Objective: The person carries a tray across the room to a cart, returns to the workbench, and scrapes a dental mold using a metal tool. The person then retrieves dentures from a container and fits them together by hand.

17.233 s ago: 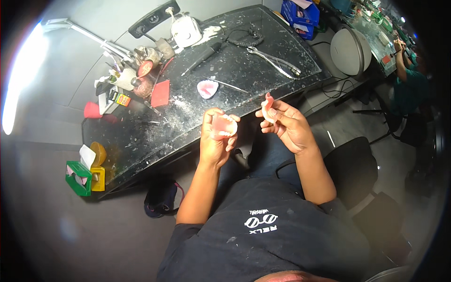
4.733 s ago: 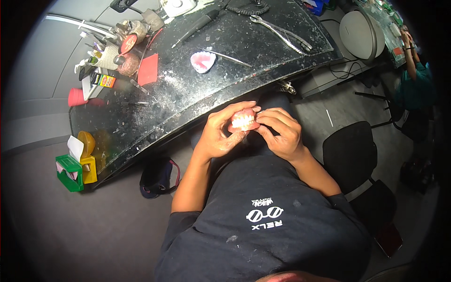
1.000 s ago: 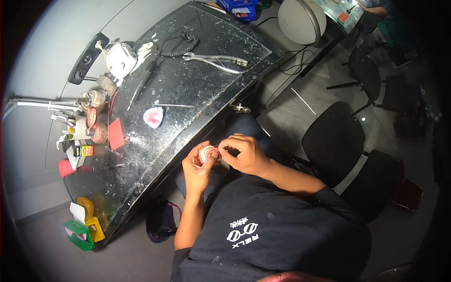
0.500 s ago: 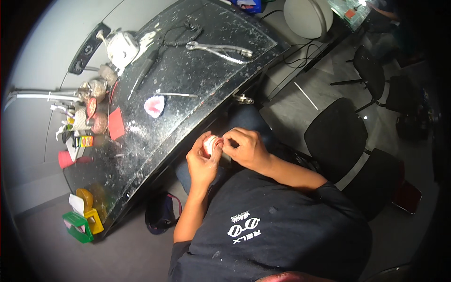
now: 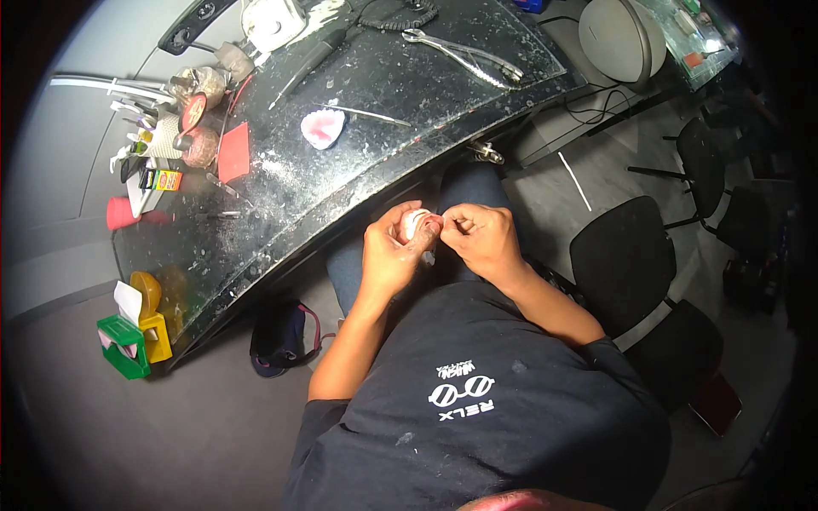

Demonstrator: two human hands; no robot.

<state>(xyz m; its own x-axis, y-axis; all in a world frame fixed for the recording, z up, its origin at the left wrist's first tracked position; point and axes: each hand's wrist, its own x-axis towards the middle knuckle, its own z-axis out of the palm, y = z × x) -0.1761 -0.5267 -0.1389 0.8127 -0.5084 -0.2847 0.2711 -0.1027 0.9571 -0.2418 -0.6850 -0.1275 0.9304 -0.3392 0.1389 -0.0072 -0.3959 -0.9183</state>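
Over my lap, just off the table's near edge, my left hand (image 5: 391, 253) grips a small white-and-pink dental model (image 5: 415, 223), fingers wrapped round its side. My right hand (image 5: 487, 241) is closed in a pinch against the right edge of this model. Anything between those fingertips is too small to make out. On the black table (image 5: 281, 200) lies a second dental model (image 5: 323, 128), white with a pink middle. Beside it rests a thin metal instrument (image 5: 366, 113). Farther back lie long metal pliers (image 5: 464, 60) and a dark pen-shaped handpiece (image 5: 313, 61).
Jars (image 5: 200, 89), a red sheet (image 5: 234, 151) and a pink cup (image 5: 122, 213) stand along the table's left side. Green and yellow boxes (image 5: 125, 345) sit at its near left corner. A dark bag (image 5: 279, 341) is on the floor; black chairs (image 5: 622, 255) stand at right.
The whole view has shifted, so the table and its things appear higher and farther right. Both hands remain together at the dental model, in nearly the same pose.
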